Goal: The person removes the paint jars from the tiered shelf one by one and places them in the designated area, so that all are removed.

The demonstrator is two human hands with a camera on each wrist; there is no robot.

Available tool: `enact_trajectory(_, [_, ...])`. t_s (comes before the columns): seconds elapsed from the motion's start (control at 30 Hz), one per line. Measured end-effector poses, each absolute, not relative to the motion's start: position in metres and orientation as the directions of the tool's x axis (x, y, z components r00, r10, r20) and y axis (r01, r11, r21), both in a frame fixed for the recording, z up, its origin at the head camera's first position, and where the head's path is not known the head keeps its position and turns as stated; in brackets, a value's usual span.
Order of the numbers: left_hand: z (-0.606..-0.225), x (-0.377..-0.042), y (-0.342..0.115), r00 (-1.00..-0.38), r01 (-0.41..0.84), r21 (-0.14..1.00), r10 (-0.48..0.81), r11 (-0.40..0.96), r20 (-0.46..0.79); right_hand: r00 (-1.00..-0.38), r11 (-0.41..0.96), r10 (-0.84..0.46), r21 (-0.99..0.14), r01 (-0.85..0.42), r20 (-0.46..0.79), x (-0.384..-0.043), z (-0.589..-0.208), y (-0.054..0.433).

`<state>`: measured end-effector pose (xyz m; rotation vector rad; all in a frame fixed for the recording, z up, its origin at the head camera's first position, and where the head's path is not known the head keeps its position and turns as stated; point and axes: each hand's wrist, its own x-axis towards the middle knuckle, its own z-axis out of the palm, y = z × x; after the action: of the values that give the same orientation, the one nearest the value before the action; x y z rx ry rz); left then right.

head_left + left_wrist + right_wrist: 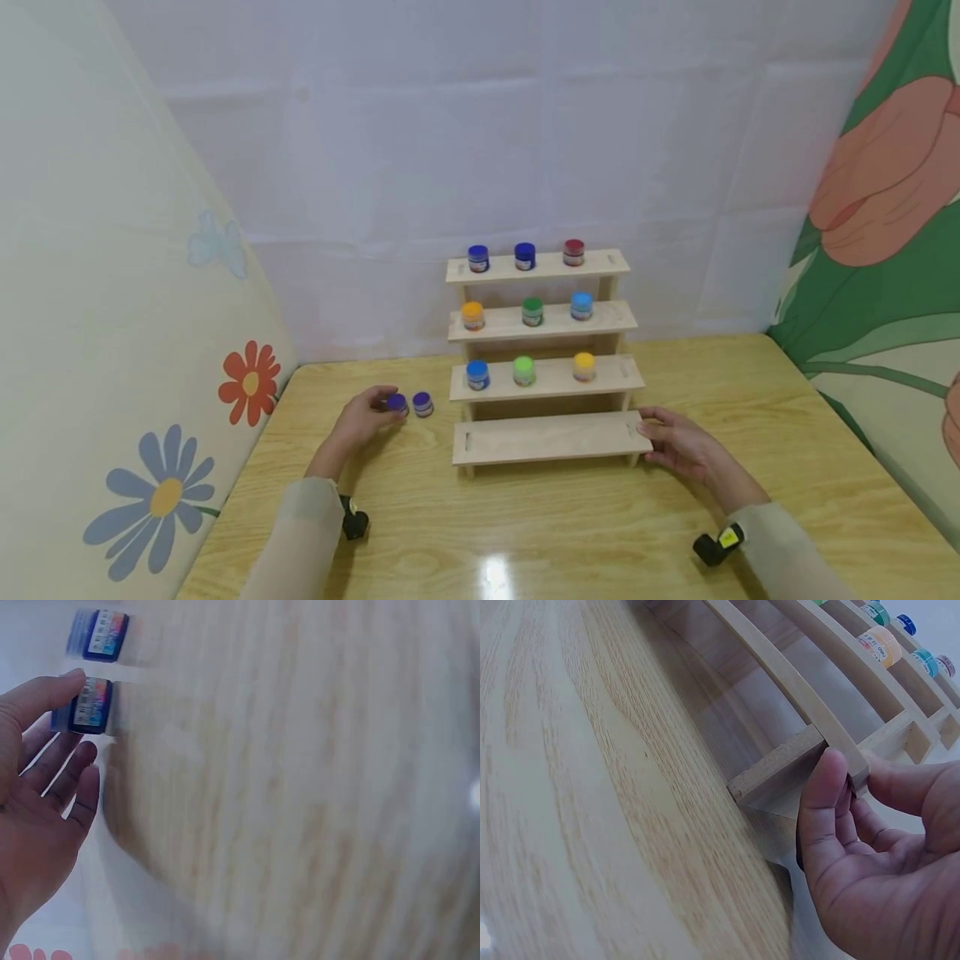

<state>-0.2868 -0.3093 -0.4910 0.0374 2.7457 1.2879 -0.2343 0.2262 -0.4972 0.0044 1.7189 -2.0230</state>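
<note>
My left hand (364,419) is at a small paint jar (397,404) with a purple lid on the table, thumb on one side and fingers round the other. In the left wrist view the thumb lies against this jar's (91,706) side near its label. A second purple-lidded paint jar (423,404) stands just to its right. My right hand (681,443) pinches the right end of the lowest step of a four-step wooden display rack (551,439), thumb above and fingers below the board.
Three paint jars stand on each of the upper three steps, among them a red-lidded jar (573,252), a green jar (532,312) and a yellow jar (584,367). The lowest step is bare. A white cloth (375,167) hangs behind the wooden table (570,533), with painted panels at both sides.
</note>
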Motion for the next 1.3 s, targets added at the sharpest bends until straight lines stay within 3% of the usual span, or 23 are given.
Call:
enact_trajectory(0.17, [-0.482,-0.283,-0.308,-0.995,-0.032,0.785,0.053,0.618,-0.083,-0.881,-0.093,-0.361,-0.929,0.359,-0.304,-0.234,-0.497,0.226])
enact_trajectory(0.6, [-0.451,-0.271,-0.291,-0.987,0.155,0.774,0.129,0.613,0.096,-0.885,-0.074,-0.343,-0.930,0.360,-0.316,-0.234,-0.496,0.225])
enact_trajectory(1.3, [-0.429,-0.257,-0.244,-0.955,0.294,0.764,0.208,0.574,0.211,-0.885,-0.090,-0.346,-0.928,0.361,-0.311,-0.235,-0.498,0.225])
